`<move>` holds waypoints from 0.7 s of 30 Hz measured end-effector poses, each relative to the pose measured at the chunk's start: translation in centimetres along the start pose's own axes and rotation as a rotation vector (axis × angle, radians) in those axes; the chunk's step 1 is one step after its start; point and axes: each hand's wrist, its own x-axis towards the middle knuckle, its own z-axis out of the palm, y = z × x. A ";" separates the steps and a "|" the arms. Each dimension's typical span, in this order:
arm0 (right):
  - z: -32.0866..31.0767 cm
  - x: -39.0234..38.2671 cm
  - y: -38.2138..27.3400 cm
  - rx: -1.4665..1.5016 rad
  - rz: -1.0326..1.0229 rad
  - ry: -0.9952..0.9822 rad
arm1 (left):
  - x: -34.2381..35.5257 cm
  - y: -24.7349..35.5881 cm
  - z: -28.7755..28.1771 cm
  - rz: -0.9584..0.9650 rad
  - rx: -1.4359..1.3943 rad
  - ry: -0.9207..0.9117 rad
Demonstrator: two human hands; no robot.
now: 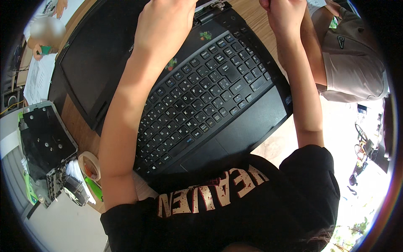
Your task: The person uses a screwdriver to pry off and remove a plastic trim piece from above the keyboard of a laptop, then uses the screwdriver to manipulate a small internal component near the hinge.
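Note:
A black laptop lies opened out in front of me, its keyboard (205,92) slanting up to the right and its dark lid (94,54) spread to the left. My left hand (166,29) reaches across the laptop close to an exposed metal hinge (216,6); its fingers run out past the top edge of the head view. Beyond the laptop's right corner is my right hand (287,17), its fingers curled in. Whatever it grips is cut off by the top edge. Small colourful stickers (205,35) sit above the keys.
At the left lie a dark panel with loose small parts (46,132), a tape roll (89,166) and a small fan unit (75,191). Printed sheets (40,80) rest near another person (48,31) at upper left. A second person's leg in grey shorts (352,67) is close on the right.

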 end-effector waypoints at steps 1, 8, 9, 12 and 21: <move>0.0 0.0 0.0 -0.004 0.001 0.000 | 0.0 -0.1 0.1 0.009 0.006 0.010; -0.1 0.0 0.0 -0.053 -0.028 0.000 | 0.0 -0.1 0.1 0.008 -0.019 -0.003; -0.1 0.0 0.0 -0.066 -0.031 -0.002 | -0.1 -0.5 0.4 0.026 -0.024 0.018; -0.1 0.0 0.1 -0.065 -0.031 -0.008 | 0.0 -0.2 0.1 0.023 -0.029 0.010; 0.5 -0.5 -0.1 -0.073 0.026 -0.005 | -0.1 0.0 0.1 0.001 -0.017 0.000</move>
